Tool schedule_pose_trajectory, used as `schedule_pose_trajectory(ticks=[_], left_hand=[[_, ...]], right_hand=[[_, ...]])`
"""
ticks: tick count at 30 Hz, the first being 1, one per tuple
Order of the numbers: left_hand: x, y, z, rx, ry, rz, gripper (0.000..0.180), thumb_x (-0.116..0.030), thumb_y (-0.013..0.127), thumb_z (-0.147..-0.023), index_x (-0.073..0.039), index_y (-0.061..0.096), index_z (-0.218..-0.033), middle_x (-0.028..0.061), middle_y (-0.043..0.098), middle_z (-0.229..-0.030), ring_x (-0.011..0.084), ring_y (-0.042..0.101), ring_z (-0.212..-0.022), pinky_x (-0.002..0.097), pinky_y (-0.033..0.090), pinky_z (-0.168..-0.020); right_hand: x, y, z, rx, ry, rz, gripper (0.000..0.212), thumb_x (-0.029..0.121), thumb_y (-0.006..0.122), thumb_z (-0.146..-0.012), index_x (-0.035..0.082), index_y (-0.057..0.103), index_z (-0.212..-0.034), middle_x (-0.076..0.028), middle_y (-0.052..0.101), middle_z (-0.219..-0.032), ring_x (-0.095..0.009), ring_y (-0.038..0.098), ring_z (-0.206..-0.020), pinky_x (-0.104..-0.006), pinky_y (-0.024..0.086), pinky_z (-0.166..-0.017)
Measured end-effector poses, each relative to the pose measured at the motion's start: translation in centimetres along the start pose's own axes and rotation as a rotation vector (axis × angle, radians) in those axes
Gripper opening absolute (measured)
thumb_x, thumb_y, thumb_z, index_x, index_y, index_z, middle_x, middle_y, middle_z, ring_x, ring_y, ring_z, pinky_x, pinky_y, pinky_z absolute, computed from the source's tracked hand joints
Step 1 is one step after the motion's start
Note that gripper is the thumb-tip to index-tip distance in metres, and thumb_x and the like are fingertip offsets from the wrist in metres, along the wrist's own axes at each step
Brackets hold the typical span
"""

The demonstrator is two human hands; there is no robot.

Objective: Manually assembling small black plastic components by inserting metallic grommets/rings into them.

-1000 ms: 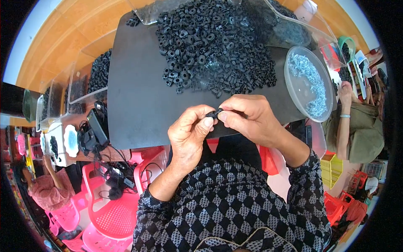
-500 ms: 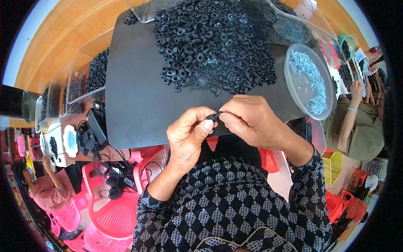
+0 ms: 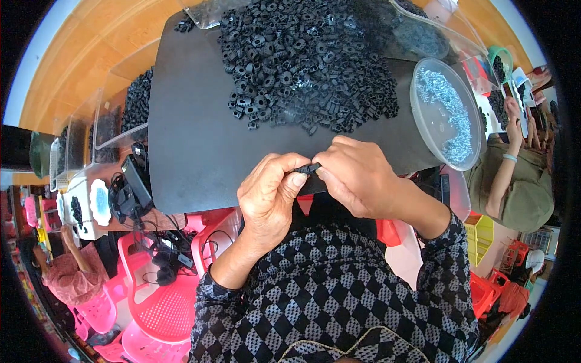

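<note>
Over the near edge of a dark table, my two hands meet around a small black plastic part. My left hand pinches it between thumb and fingertips. From the other side my right hand is closed on the part's right end; whether a second small piece sits in those fingertips is hidden. Beyond my hands spreads a big heap of small black plastic parts, some with round holes. Right of the heap, a round translucent tray holds many tiny shiny silvery pieces.
Clear bins with black parts stand at the left, beside a black box with tangled cables. A pink chair is at lower left. Co-workers sit at both sides, one in pink, another in olive green.
My fingers have shifted slightly around the black part, and it now lies a little flatter between both hands. The heap and the tray stay as they were.
</note>
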State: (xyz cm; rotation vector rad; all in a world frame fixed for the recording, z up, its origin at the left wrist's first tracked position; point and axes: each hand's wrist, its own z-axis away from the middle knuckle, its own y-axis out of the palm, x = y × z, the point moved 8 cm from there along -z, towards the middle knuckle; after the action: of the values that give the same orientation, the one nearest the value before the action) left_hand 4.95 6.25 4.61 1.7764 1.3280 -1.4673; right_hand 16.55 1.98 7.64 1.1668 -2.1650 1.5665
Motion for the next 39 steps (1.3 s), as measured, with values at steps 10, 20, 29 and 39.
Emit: schedule_pose_trajectory(ticks=[10, 20, 29, 39], left_hand=[[0.6, 0.1, 0.3, 0.003, -0.018, 0.049, 0.013, 0.0, 0.066, -0.08, 0.002, 0.063, -0.092, 0.0068, 0.06, -0.075, 0.0153, 0.055, -0.065, 0.0258, 0.045, -0.059], [0.0, 0.5, 0.1, 0.027, -0.022, -0.053, 0.012, 0.004, 0.064, -0.078, 0.001, 0.063, -0.09, 0.0078, 0.06, -0.072, 0.0175, 0.056, -0.063, 0.0287, 0.045, -0.057], [0.5, 0.6, 0.3, 0.085, -0.064, -0.052, 0.01, 0.0, 0.061, -0.085, 0.003, 0.065, -0.094, 0.0029, 0.062, -0.076, 0.0071, 0.055, -0.063, 0.02, 0.046, -0.056], [1.0, 0.7, 0.1, 0.075, -0.125, -0.054, 0.013, 0.002, 0.06, -0.083, 0.003, 0.064, -0.095, 0.0021, 0.061, -0.074, 0.007, 0.052, -0.06, 0.0202, 0.043, -0.054]], right_hand=[[-0.2, 0.3, 0.3, -0.054, -0.011, -0.038, 0.01, 0.004, 0.059, -0.075, 0.003, 0.049, -0.076, -0.01, 0.051, -0.065, -0.03, 0.052, -0.061, -0.0409, 0.043, -0.055], [-0.1, 0.6, 0.4, -0.062, 0.01, 0.016, 0.013, 0.007, 0.061, -0.073, 0.004, 0.048, -0.074, -0.011, 0.051, -0.065, -0.031, 0.053, -0.061, -0.0418, 0.042, -0.054], [-0.5, 0.7, 0.6, -0.076, 0.01, 0.002, 0.014, 0.007, 0.061, -0.073, 0.004, 0.047, -0.072, -0.012, 0.052, -0.065, -0.031, 0.053, -0.06, -0.0419, 0.042, -0.053], [-1.0, 0.8, 0.3, -0.087, 0.019, -0.005, 0.015, 0.01, 0.06, -0.075, 0.004, 0.047, -0.07, -0.012, 0.053, -0.062, -0.033, 0.055, -0.057, -0.0425, 0.044, -0.053]])
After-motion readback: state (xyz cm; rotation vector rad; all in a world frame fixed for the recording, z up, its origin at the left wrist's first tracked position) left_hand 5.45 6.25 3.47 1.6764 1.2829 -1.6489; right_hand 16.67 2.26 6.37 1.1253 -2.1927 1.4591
